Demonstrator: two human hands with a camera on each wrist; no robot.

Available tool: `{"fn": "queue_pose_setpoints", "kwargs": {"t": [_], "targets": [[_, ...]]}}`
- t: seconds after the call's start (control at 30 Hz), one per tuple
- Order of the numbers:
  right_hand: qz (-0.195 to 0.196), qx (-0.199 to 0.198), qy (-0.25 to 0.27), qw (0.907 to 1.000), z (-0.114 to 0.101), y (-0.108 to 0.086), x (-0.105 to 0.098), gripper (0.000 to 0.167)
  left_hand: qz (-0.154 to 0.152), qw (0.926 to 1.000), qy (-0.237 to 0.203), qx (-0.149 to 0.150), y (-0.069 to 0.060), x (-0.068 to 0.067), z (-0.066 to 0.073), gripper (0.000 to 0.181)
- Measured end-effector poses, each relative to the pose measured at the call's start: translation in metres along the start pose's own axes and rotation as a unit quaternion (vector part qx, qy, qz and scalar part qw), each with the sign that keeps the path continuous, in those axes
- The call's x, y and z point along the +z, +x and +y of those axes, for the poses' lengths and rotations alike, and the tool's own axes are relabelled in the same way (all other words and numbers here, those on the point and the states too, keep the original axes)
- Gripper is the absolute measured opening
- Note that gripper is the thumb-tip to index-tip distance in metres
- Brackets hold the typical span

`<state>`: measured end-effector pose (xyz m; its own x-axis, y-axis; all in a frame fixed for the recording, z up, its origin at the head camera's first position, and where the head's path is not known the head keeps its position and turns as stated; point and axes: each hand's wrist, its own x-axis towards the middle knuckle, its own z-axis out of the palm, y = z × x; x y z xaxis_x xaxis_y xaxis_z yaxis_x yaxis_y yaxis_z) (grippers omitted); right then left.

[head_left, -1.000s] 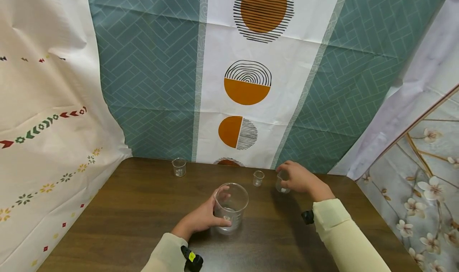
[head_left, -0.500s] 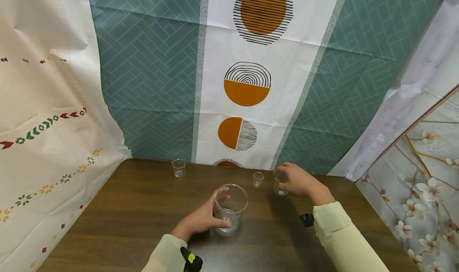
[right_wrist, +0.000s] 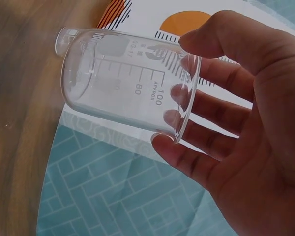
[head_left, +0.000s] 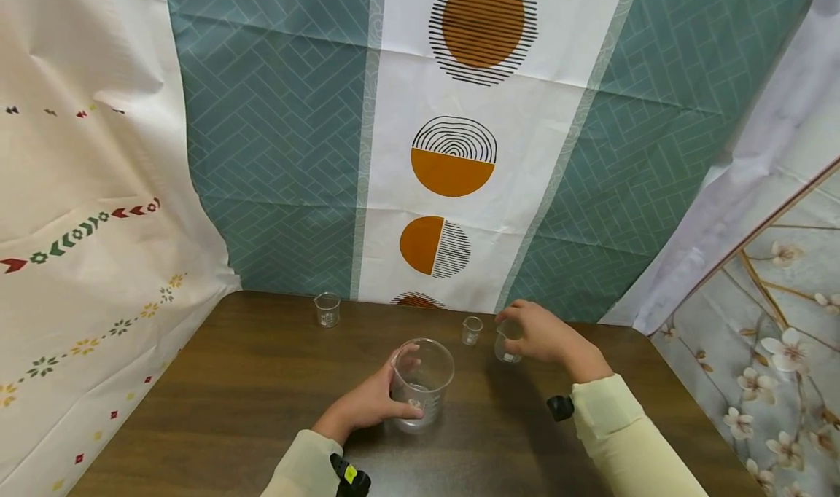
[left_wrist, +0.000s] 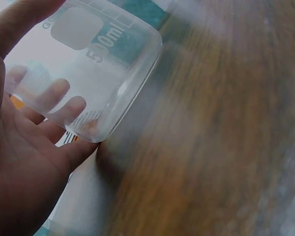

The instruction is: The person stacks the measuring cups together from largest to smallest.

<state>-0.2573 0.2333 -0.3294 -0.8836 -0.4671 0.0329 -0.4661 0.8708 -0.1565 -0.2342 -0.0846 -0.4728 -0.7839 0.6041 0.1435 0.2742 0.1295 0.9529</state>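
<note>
My left hand (head_left: 369, 401) grips a large glass beaker (head_left: 429, 395) near the middle of the table, thumb on the near side and fingers round the far side. A "500ml" mark shows on this beaker (left_wrist: 115, 54) in the left wrist view. Further back and to the right, my right hand (head_left: 550, 337) holds a smaller beaker (right_wrist: 123, 78) by its rim, thumb on one side and fingertips on the other. Its scale reads up to 100. Just left of it stands a tiny beaker (head_left: 472, 331). I cannot tell whether the two held beakers touch the table.
Another small beaker (head_left: 327, 310) stands at the back left of the brown wooden table (head_left: 262, 395). A patterned cloth (head_left: 289, 154) hangs right behind the table's back edge. More printed cloth (head_left: 761, 380) borders the right side.
My right hand has slid slightly left with the 100 ml beaker, narrowing the gap to the tiny beaker. The left hand keeps its grip on the large beaker in the same place.
</note>
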Motion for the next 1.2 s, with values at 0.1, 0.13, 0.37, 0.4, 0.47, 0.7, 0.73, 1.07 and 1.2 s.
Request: {"fn": "queue_pose_setpoints", "kwargs": {"t": [0.1, 0.13, 0.37, 0.4, 0.47, 0.7, 0.73, 1.07, 1.2], "targets": [[0.003, -0.003, -0.002, 1.0000, -0.003, -0.001, -0.001, 0.037, 0.002, 1.0000, 0.005, -0.001, 0.000, 0.000, 0.000, 0.098], [0.005, -0.005, -0.003, 1.0000, -0.004, -0.001, -0.002, 0.037, 0.001, 1.0000, 0.005, 0.000, 0.001, 0.000, 0.000, 0.099], [0.019, -0.017, -0.010, 0.9996, -0.009, -0.001, -0.005, 0.036, -0.001, 1.0000, 0.006, 0.001, 0.002, -0.001, 0.003, 0.101], [0.020, -0.017, -0.011, 0.9996, -0.009, -0.001, -0.005, 0.036, -0.001, 1.0000, 0.005, 0.001, 0.002, -0.001, 0.004, 0.101], [0.021, -0.015, -0.011, 0.9996, -0.009, -0.001, -0.005, 0.036, -0.002, 1.0000, 0.004, 0.001, 0.003, -0.002, 0.004, 0.101], [0.033, -0.027, -0.012, 0.9990, -0.012, 0.000, -0.009, 0.036, -0.003, 1.0000, 0.003, 0.003, 0.004, -0.003, 0.006, 0.101], [0.035, -0.030, -0.012, 0.9988, -0.013, 0.000, -0.010, 0.036, -0.002, 1.0000, 0.004, 0.004, 0.004, -0.003, 0.006, 0.101], [0.037, -0.044, 0.004, 0.9983, -0.020, -0.001, -0.012, 0.036, -0.003, 0.9999, 0.012, 0.002, 0.001, -0.001, 0.003, 0.101], [0.035, -0.044, 0.004, 0.9984, -0.021, -0.001, -0.012, 0.036, 0.000, 0.9999, 0.013, -0.003, -0.001, 0.000, 0.002, 0.101]]}}
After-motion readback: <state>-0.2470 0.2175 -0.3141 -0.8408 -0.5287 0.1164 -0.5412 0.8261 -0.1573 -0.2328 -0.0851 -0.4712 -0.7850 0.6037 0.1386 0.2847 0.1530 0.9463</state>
